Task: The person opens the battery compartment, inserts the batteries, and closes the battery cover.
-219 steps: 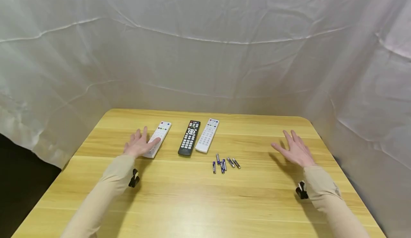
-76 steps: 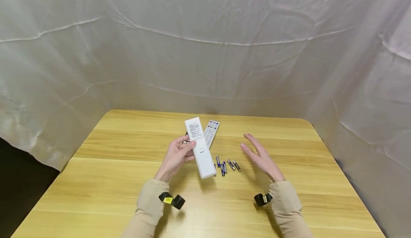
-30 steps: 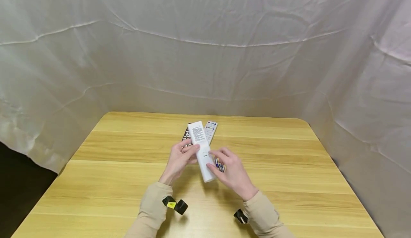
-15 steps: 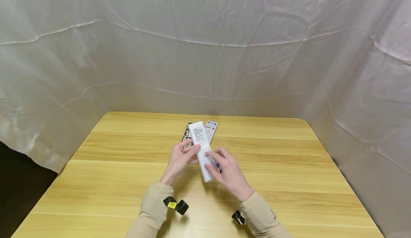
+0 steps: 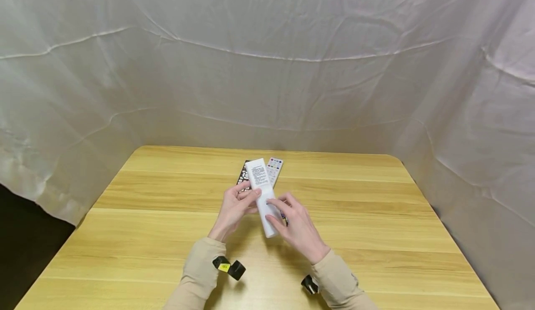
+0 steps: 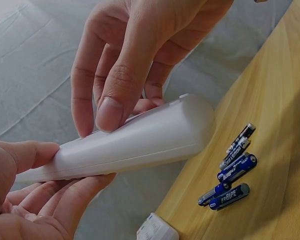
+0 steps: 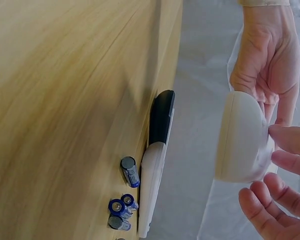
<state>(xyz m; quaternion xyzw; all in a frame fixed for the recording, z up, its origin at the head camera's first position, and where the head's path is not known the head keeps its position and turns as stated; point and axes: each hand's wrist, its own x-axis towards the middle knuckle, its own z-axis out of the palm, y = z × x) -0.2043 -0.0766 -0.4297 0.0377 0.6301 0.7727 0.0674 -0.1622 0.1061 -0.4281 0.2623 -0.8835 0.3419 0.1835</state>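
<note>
My left hand (image 5: pixel 232 206) grips a white remote control (image 5: pixel 259 174) above the table, thumb on its back and fingers beneath. The remote lies face down in the hand, tilted, its printed label towards the far end. My right hand (image 5: pixel 300 228) is bent over the lower half of the back, fingertips pinching at the battery cover (image 6: pixel 152 116). In the left wrist view, the right thumb and index fingertip press on the remote's back. The right wrist view shows the near end of the remote, with fingertips against its back. The inside of the battery compartment is hidden.
On the wooden table (image 5: pixel 368 198) behind the held remote lie a black remote (image 5: pixel 243 174) and a second white remote (image 5: pixel 274 168), both partly covered. Several small batteries (image 6: pixel 235 167) lie below the right hand. A pale cloth (image 5: pixel 267 91) hangs behind the table.
Earlier the white remote lay on the table; the left hand picked it up and turned it over. The right hand came in from the right to its back. Over the last half second both hands barely move.
</note>
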